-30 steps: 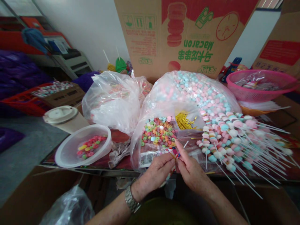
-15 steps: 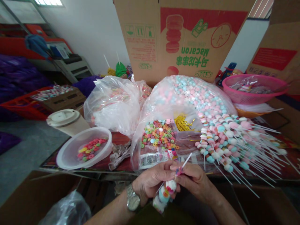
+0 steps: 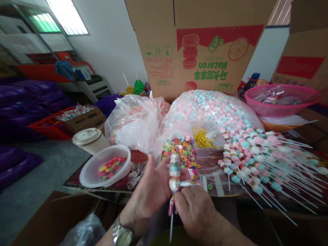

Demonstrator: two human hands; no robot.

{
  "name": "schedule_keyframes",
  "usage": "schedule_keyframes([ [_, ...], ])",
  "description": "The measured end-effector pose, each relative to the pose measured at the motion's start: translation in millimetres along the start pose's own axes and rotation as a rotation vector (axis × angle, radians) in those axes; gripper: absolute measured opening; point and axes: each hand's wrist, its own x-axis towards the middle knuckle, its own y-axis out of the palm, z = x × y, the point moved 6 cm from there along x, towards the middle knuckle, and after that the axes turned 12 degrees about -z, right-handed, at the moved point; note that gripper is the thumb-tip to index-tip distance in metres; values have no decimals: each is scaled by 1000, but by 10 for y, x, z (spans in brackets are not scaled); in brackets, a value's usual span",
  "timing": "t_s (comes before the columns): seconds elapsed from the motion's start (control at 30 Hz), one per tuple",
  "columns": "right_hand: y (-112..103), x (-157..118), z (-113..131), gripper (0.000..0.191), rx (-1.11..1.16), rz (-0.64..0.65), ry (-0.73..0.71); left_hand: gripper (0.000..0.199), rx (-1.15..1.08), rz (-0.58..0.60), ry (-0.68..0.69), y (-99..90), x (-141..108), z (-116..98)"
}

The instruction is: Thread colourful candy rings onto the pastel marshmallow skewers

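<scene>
A wrapped marshmallow skewer (image 3: 174,172) stands nearly upright, candy end up, its white stick pointing down toward me. My right hand (image 3: 194,208) is closed around the gathered lower end of its clear wrapper, just below the candies. Behind the skewer my left hand (image 3: 156,182) is open, thumb raised and fingers stretched out; whether its palm touches the wrapper I cannot tell. A shiny strip (image 3: 189,183) juts out to the right above my right fist. Past my hands lie fruit-coloured candy rings (image 3: 179,150) and gold twist ties (image 3: 203,138).
A pile of unwrapped marshmallow skewers (image 3: 258,160) covers the table's right side, sticks over its front edge. A clear bowl (image 3: 85,174) of candy rings and a lidded cup (image 3: 89,140) stand left. Behind are stuffed bags (image 3: 135,126), a pink basket (image 3: 279,107) and a tall carton (image 3: 159,27).
The skewer has turned over, its candies now up and its stick down. My left hand has let go of the wrapper neck and opened; my right hand now grips below the candies.
</scene>
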Motion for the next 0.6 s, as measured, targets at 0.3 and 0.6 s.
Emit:
schedule_keyframes([
  [0.3, 119, -157, -152, 22, 415, 122, 683, 41, 797, -12, 67, -34, -147, 174],
  [0.6, 88, -495, -315, 42, 698, 101, 1168, 32, 948, -249, 504, -5, 88, 481],
])
